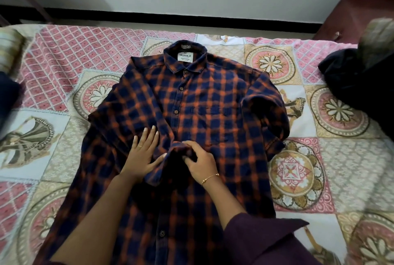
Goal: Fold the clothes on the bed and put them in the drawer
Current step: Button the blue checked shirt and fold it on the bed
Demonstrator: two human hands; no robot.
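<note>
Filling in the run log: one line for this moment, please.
step: folding | plaid shirt face-up on bed | left hand presses flat | right hand grips shirt fabric

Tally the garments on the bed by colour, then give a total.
Navy-and-orange checked shirt: 1
Dark navy or black garments, heaped at the right edge: 1
Olive-grey garment above that heap: 1, blurred
Total: 3

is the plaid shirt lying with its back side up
No, the plaid shirt lies front up on the bed, showing its button placket and collar label.
</note>
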